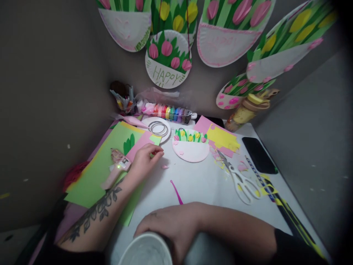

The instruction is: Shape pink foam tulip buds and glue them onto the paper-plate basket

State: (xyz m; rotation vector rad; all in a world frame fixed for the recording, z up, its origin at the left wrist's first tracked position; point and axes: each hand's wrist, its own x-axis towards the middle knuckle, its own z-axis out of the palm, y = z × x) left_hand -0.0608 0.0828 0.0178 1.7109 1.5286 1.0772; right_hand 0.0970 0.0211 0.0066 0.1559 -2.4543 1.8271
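Observation:
My left hand (146, 158) is over the table at centre left, thumb and fingers bent toward each other; whether anything small is between them cannot be made out. A small pink paper piece (164, 167) lies just below its fingertips. My right hand (173, 224) is wrapped round the side of a pale round cup (146, 252) at the bottom edge. Above it lies a magenta stick tool (176, 192). A white paper-plate half with paper tulips (191, 151) rests to the right of my left hand.
White scissors (241, 182), a black phone (259, 154) and paper scraps lie right. Green sheets (96, 180) with a pink glue gun (117, 173) are left. Behind stand a paint pack (171, 112), a tape roll (158, 129) and a tumbler (245, 110). Plate crafts (168, 70) hang on the wall.

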